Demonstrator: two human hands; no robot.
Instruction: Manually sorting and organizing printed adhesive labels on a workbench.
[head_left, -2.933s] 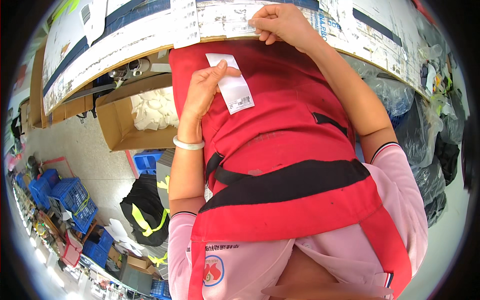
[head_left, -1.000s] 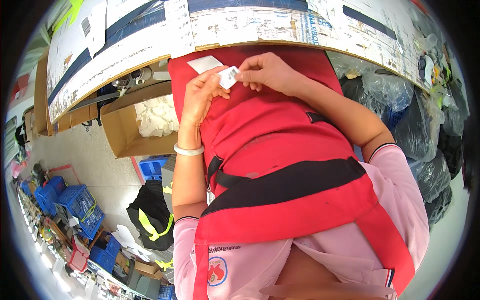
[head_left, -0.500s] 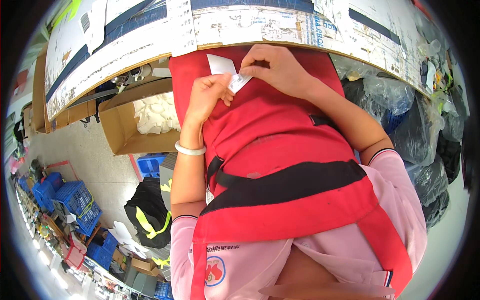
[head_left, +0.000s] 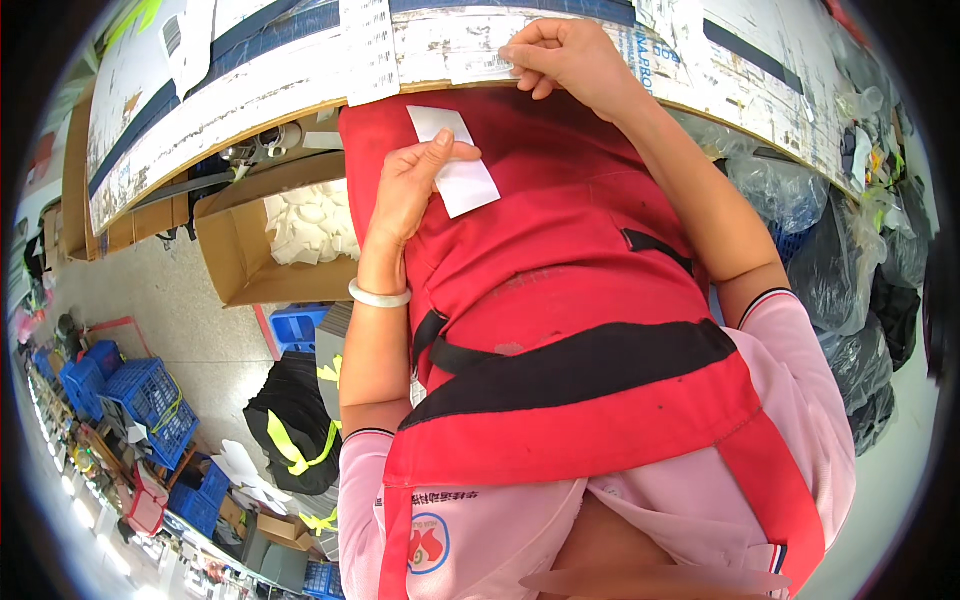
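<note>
A blank white paper strip (head_left: 468, 190) slants across my red apron, pinched in my left hand (head_left: 408, 190) with the thumb on top. Its upper end sticks out beyond the thumb, toward the table. My right hand (head_left: 578, 65) is over the table's near edge, its thumb and forefinger closed at the right end of a small white printed label (head_left: 482, 68). That label lies flat along the edge, and the fingers partly cover it. To its left, a long white sheet of printed labels (head_left: 368, 50) hangs slightly over the same edge.
The worn white tabletop (head_left: 280, 90) carries dark blue tape strips. Below it on the left stands a cardboard box (head_left: 235, 255) of white scraps (head_left: 312, 222). Clear and black plastic bags (head_left: 835, 260) crowd the right side. Blue crates (head_left: 155, 405) stand on the floor at left.
My right hand has moved up from the apron to the table edge, taking the printed label away from the strip. My left hand keeps the strip, now showing its blank face.
</note>
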